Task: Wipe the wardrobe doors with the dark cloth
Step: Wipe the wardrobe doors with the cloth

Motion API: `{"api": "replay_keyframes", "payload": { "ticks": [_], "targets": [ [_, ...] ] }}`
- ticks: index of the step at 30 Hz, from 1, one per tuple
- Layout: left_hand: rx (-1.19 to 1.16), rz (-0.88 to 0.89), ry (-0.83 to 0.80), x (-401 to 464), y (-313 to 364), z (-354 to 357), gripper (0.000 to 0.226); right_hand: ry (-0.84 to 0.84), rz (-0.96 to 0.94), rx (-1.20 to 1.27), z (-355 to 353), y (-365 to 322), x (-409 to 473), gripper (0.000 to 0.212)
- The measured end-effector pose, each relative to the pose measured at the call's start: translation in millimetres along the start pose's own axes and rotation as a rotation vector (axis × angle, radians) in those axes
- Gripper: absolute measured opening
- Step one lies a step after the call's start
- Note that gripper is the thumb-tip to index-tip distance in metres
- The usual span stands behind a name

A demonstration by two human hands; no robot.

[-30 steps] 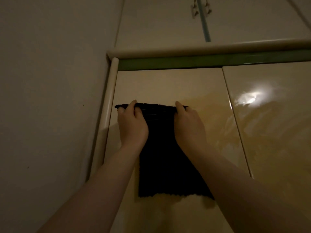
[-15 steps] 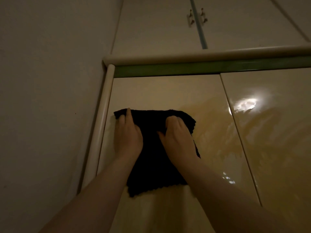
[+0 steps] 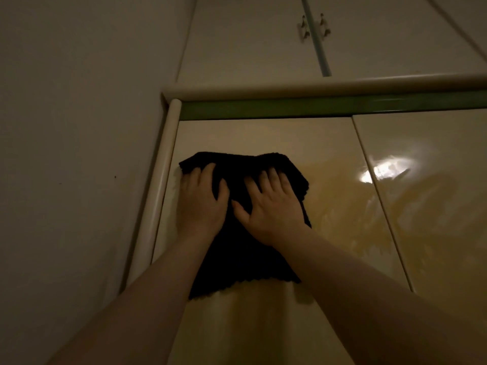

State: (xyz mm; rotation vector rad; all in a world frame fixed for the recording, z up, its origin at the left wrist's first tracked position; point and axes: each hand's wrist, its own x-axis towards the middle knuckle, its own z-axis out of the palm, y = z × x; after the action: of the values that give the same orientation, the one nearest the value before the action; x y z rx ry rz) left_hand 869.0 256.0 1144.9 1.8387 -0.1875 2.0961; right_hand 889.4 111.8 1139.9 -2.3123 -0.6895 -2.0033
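Observation:
A dark cloth [image 3: 237, 262] lies flat against the upper left part of a glossy cream wardrobe door [image 3: 263, 135]. My left hand [image 3: 201, 204] presses on the cloth's upper left corner, fingers pointing up. My right hand [image 3: 271, 209] presses beside it with fingers spread on the cloth's upper right part. The cloth's lower edge hangs between my forearms. A second cream door [image 3: 434, 206] adjoins on the right, with a bright glare patch on it.
A rounded cream post [image 3: 158, 198] edges the door on the left, against a plain wall [image 3: 66, 154]. A green strip [image 3: 316, 106] and a cream rail [image 3: 316, 86] run above the doors. Upper cabinet doors with two small handles [image 3: 315, 26] sit higher up.
Both hands went from gripping the cloth's top edge to pressing flat on it. The cloth's top now looks bunched and sits lower below the green strip; the view has also shifted.

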Motion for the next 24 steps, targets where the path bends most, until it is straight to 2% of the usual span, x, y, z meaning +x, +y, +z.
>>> {"api": "replay_keyframes", "payload": {
  "ticks": [2,5,12,14,17,20,24],
  "targets": [
    [0.172,0.062,-0.058,8,-3,1,0.052,0.02,0.003,0.01,0,-1,7,0.072],
    [0.288,0.105,-0.13,23,-8,-2,0.057,0.019,0.032,0.031,-1,-2,18,0.073],
    [0.373,0.121,-0.189,60,-22,-12,0.06,0.074,0.133,0.223,-7,-3,58,0.076],
    [0.37,0.105,-0.196,63,-23,-15,0.059,0.06,0.116,0.178,-8,1,62,0.075],
    [0.399,0.102,-0.137,59,-20,-19,0.051,0.11,0.067,0.088,-2,2,54,0.071],
    [0.565,0.22,-0.005,55,-15,-21,0.042,0.125,0.052,0.082,1,-1,47,0.07],
    [0.662,0.267,-0.041,52,-8,-25,0.039,0.101,0.022,0.026,-2,2,45,0.068]
  ]
}}
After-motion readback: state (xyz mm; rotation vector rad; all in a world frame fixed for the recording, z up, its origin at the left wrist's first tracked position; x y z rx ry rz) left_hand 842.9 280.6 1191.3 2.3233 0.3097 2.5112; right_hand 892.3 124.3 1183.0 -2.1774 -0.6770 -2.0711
